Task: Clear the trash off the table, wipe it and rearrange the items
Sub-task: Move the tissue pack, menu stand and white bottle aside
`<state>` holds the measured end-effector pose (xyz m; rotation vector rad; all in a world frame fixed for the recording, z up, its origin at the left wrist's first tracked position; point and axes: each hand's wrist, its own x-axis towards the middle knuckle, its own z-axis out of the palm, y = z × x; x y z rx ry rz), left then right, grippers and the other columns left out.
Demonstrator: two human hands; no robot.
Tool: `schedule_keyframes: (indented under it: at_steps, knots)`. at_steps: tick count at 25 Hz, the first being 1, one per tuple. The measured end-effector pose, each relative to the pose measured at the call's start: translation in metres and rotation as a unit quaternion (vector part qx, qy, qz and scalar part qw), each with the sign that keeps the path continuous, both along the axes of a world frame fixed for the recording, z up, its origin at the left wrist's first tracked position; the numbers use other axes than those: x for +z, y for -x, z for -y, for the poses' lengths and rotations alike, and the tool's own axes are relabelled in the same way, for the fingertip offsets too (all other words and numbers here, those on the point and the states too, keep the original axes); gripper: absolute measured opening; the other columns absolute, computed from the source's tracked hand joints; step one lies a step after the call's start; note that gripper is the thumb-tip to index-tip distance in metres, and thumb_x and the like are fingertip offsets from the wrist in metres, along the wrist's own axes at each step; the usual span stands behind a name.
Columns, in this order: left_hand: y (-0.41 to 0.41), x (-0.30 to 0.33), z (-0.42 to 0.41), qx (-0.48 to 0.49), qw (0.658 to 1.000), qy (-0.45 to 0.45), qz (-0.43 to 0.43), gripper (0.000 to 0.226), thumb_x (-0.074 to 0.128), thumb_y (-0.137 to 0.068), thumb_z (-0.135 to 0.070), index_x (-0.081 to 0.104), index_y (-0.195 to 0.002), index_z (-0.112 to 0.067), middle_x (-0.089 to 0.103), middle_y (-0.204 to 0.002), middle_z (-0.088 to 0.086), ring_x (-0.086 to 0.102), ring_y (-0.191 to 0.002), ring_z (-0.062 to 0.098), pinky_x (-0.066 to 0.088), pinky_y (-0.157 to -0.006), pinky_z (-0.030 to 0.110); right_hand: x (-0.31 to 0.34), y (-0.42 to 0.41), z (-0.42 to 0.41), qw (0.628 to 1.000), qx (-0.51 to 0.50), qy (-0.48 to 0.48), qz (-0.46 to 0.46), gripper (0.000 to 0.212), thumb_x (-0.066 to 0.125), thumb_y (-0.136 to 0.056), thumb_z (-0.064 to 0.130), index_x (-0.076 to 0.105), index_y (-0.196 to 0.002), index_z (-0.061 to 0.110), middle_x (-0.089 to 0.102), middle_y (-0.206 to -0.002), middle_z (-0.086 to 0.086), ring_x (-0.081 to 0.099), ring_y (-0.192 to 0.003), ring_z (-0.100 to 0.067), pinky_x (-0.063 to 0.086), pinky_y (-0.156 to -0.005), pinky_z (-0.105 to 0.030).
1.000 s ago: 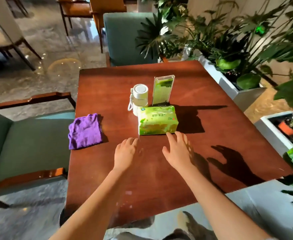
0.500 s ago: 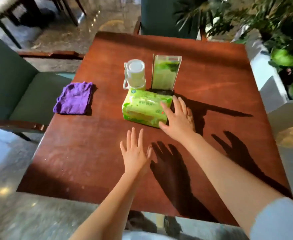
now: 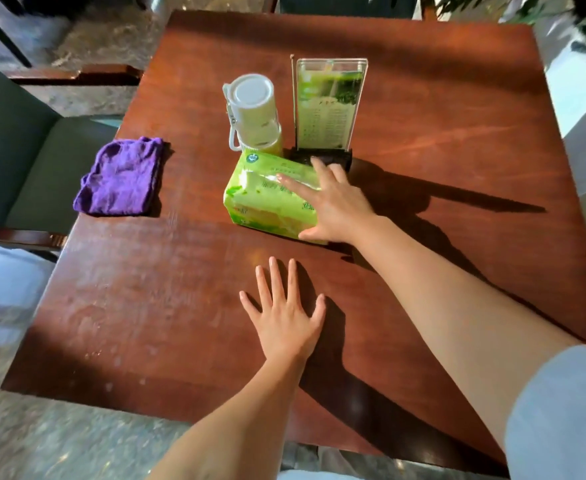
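A green tissue pack (image 3: 264, 199) lies slightly skewed in the middle of the brown wooden table (image 3: 458, 133). My right hand (image 3: 333, 206) covers its right end, fingers spread over the top and thumb against the near side. My left hand (image 3: 284, 320) rests flat on the bare tabletop nearer to me, fingers apart and holding nothing. Behind the pack, a white-capped bottle (image 3: 255, 116) and a clear upright menu stand (image 3: 326, 109) on a black base stand side by side. A folded purple cloth (image 3: 120, 178) lies by the table's left edge.
A green upholstered chair with wooden arms (image 3: 18, 150) stands against the table's left side. A white planter with green plants (image 3: 575, 109) runs along the right side. Another chair back shows at the far edge.
My right hand has slid from beside the tissue pack onto its right end, and the pack has turned askew. My left hand has drawn back and flattened on the table. The camera has leaned closer.
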<state>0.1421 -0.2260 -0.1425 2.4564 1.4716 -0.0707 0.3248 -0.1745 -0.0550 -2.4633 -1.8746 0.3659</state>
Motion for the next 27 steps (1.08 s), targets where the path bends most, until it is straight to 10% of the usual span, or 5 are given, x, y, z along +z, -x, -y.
schedule_keyframes:
  at_steps: [17, 27]
  knots:
    - [-0.001, 0.002, 0.002, -0.005, 1.000, 0.003, -0.026, 0.076, 0.014, -0.082, -0.066, -0.002, -0.148, -0.033, -0.006, -0.160, -0.001, -0.010, -0.146, 0.024, -0.001, -0.112, 0.060, -0.021, -0.023, 0.151, 0.936, -0.273, -0.215, -0.061, 0.069, 0.080, -0.068, 0.013, 0.051, -0.130, 0.025, 0.042, -0.130, -0.020, 0.038, -0.120, -0.037, 0.037, -0.102, -0.046]
    - [-0.001, 0.004, 0.003, -0.007, 1.000, -0.001, -0.020, 0.073, 0.028, -0.089, -0.062, 0.001, -0.149, -0.033, -0.005, -0.160, 0.001, -0.010, -0.146, 0.024, -0.002, -0.113, 0.059, -0.017, -0.077, 0.244, 0.835, -0.524, -0.155, 0.063, 0.081, 0.070, -0.079, 0.024, 0.022, -0.143, 0.038, 0.032, -0.137, -0.019, 0.032, -0.121, -0.044, 0.042, -0.087, -0.057]
